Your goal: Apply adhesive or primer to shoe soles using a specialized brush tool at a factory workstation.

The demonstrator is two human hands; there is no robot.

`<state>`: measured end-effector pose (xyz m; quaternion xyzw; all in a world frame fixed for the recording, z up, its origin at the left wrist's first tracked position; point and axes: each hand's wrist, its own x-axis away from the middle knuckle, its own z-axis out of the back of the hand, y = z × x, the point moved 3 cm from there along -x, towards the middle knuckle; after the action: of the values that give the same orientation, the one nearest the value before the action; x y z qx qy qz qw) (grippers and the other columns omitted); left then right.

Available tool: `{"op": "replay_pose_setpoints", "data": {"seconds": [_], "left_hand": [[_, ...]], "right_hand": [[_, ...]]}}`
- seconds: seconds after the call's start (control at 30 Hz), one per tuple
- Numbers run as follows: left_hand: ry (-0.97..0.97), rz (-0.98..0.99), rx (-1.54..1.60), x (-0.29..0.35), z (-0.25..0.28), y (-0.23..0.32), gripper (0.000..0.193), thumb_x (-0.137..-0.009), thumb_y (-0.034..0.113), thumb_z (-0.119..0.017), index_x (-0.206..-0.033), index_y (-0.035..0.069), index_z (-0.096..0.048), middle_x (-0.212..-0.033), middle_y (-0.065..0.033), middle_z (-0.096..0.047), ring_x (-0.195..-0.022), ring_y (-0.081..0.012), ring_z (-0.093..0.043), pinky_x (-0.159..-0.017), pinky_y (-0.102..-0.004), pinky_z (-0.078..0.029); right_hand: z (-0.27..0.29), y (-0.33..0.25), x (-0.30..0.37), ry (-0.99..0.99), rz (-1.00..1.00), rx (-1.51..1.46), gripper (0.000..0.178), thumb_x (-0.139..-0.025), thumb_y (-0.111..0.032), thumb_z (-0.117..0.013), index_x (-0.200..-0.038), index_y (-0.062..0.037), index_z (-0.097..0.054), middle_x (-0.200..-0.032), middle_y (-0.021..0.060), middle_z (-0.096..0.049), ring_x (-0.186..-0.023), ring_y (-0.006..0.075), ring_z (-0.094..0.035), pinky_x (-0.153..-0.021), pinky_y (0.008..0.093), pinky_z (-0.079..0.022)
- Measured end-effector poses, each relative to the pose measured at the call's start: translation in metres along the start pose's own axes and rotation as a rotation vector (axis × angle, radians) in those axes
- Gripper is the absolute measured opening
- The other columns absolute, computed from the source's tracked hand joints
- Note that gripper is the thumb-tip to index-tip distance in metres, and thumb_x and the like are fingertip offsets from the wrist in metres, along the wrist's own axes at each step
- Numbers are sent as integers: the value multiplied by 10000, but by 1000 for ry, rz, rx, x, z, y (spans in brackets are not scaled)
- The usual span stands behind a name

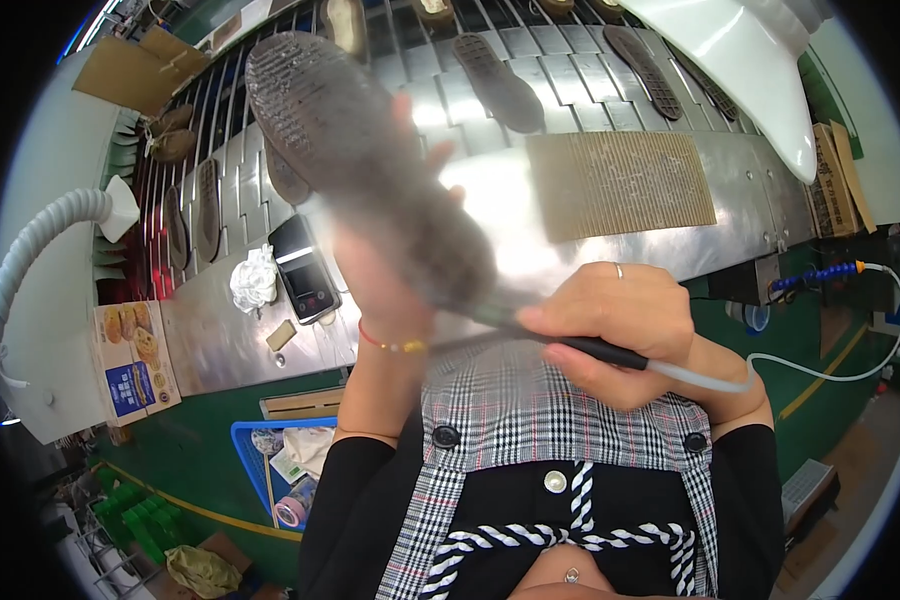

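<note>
My left hand (375, 270) grips a dark grey-brown shoe (370, 150) from beneath, its treaded sole facing me. The shoe is held tilted above the bench, toe end at the upper left and heel end near my right hand. My right hand (615, 325) is closed on a slim black-handled tool (610, 351) with a pale hose (700, 380) running from its rear end. The tool's front end points at the heel end of the shoe; its tip is blurred. Haze or motion smear covers the shoe and left hand.
Loose soles (500, 80) lie on a metal slat conveyor (570, 70) beyond the bench. A ribbed tan mat (625, 185), a black phone-like device (305, 270) and crumpled white tissue (255, 278) lie nearby. A blue basket (255, 470) stands below left; a white hood (730, 60) overhangs the right.
</note>
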<state>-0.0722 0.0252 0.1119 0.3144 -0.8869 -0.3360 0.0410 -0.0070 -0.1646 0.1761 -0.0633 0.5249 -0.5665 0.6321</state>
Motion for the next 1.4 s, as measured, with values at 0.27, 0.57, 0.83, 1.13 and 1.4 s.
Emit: {"op": "replay_pose_setpoints", "data": {"seconds": [0.27,0.57,0.83,1.13,1.4], "left_hand": [[14,67,184,0,2,4,583,-1043,480,-155,-1521,170,-281,-1564,-120,-306,-1136,-285,-570,-785,-430,-573],[-8,212,320,-1,2,5,614,-1037,499,-162,-1537,153,-247,-1569,-133,-289,-1153,-282,-543,-827,-435,-558],[-91,465,467,9,4,0,641,-1038,509,-221,-1514,85,-286,-1501,-160,-376,-1213,-336,-503,-875,-450,-537],[-98,630,620,13,-18,1,705,-1004,580,-306,-1504,83,-288,-1475,-303,-334,-1111,-451,-578,-832,-579,-542],[-87,691,593,16,-23,-2,675,-1027,535,-244,-1510,64,-267,-1493,-271,-323,-1251,-436,-481,-965,-557,-496]], "right_hand": [[7,-2,0,-62,-41,-56,254,-715,8,-709,-968,28,-703,-780,130,-698,-684,266,-685,-622,323,-542],[18,-6,-2,-197,-43,5,252,-703,-21,-745,-956,-21,-735,-859,137,-705,-739,252,-689,-618,316,-539],[36,-9,-6,-297,-17,-65,198,-725,-71,-749,-923,-53,-757,-875,137,-704,-713,250,-676,-606,324,-518],[49,-10,-13,-342,13,-78,184,-745,-140,-716,-908,-80,-777,-842,128,-693,-693,238,-667,-585,319,-508],[62,-9,-22,-336,39,-87,209,-720,-141,-709,-905,-73,-778,-832,141,-688,-672,237,-649,-547,300,-485]]}}
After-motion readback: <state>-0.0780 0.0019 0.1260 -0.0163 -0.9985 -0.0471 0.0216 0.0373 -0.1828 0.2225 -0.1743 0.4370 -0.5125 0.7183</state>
